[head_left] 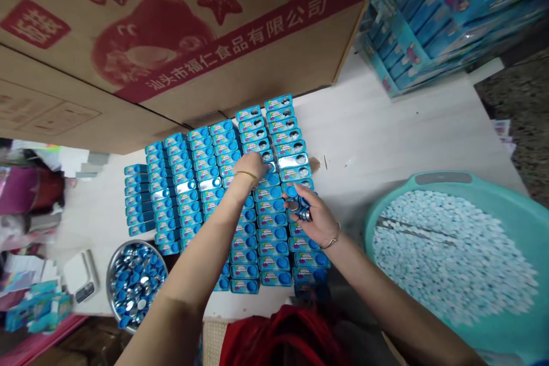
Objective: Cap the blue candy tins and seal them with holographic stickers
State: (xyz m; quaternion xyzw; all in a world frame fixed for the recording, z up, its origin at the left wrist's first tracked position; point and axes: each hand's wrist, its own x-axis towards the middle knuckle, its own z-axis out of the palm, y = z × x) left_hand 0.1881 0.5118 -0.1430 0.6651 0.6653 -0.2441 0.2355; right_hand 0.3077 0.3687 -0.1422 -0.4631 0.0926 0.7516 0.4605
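Note:
Blue rectangular tins point(273, 233) stand in close rows on the table, printed on top. Most have a round blue cap at one end; at the far end of the two rightmost rows, tins point(285, 125) show open round holes with pale bits inside. My left hand point(251, 166) is on a tin in the second row from the right, fingers bent together at its hole; what they pinch is hidden. My right hand point(315, 217), palm up over the rightmost row, is closed around several round blue metal caps point(303, 209). A steel bowl point(110, 289) of similar caps sits at the lower left.
A large printed carton point(240, 63) stands behind the rows. On the right is a turquoise tub point(476, 183) of pale blue pieces. Stacked blue display boxes point(429, 23) stand at the far right. A small white scale point(79, 274) lies left of the bowl.

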